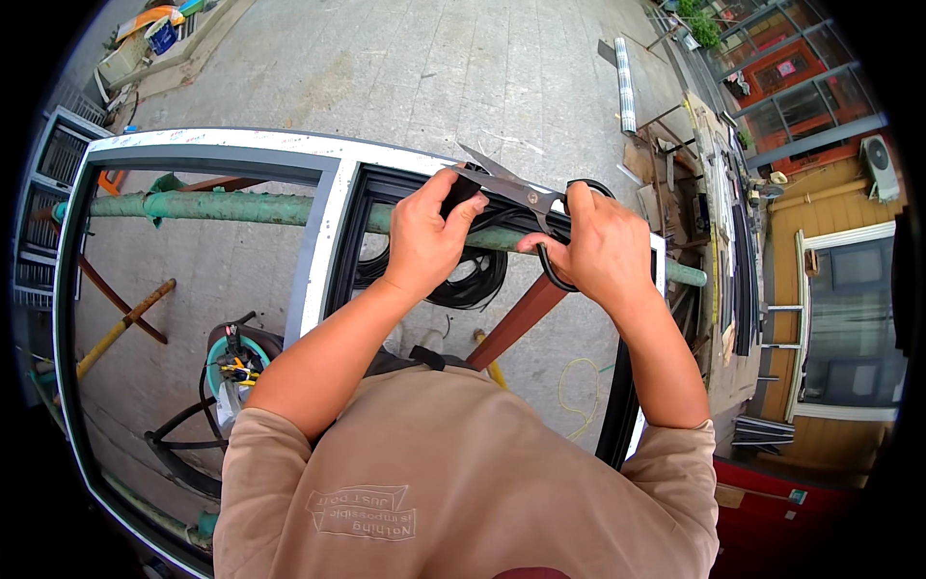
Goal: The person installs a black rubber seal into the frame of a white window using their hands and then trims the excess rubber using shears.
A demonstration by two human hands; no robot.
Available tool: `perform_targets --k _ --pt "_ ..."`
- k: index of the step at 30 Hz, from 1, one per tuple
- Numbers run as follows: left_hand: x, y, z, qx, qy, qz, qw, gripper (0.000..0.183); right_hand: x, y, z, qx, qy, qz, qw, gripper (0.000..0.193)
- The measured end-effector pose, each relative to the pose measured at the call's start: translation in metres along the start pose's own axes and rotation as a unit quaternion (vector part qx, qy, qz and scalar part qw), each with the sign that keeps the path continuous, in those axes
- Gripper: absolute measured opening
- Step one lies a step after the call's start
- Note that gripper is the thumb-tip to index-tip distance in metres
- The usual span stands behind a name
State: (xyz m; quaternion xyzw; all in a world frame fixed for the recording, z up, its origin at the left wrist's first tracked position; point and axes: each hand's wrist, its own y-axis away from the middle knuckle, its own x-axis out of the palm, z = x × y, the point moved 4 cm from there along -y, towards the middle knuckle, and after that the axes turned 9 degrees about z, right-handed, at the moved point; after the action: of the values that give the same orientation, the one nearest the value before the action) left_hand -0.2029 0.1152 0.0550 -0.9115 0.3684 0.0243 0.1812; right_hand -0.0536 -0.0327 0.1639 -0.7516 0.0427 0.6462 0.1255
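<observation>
My right hand (610, 249) grips the black handles of a pair of scissors (529, 196), with its thumb in the lower loop. The blades are spread and point left, toward my other hand. Between the thumb and fingers of my left hand (424, 239) is a black rubber strip (459, 191), close to the blades. Whether the blades touch the strip I cannot tell. Below both hands, a coil of black strip (480, 282) hangs inside the right opening of a large window frame (265, 143), which has white film on its face and dark inner edges.
A green pipe (241, 206) runs across under the frame, near a reddish-brown bar (521, 323). At lower left stands a teal-rimmed bucket (211, 365) with tools. Long profiles and scraps lie on a bench (725, 280) at right. Stacked frames (46, 212) stand at far left.
</observation>
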Motion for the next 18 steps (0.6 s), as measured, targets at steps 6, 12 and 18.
perform_targets --k 6,12,18 --pt "0.002 -0.002 0.01 -0.022 0.086 0.026 0.996 0.031 0.0 -0.002 -0.001 -0.005 0.001 0.02 1.0 0.077" --pt "0.003 -0.006 0.024 -0.04 0.197 0.083 0.976 0.032 0.003 -0.005 -0.002 -0.002 -0.005 0.032 0.999 0.077" --pt "0.004 -0.006 0.026 -0.063 0.228 0.105 0.966 0.035 0.003 -0.006 -0.004 -0.007 0.011 0.026 1.0 0.078"
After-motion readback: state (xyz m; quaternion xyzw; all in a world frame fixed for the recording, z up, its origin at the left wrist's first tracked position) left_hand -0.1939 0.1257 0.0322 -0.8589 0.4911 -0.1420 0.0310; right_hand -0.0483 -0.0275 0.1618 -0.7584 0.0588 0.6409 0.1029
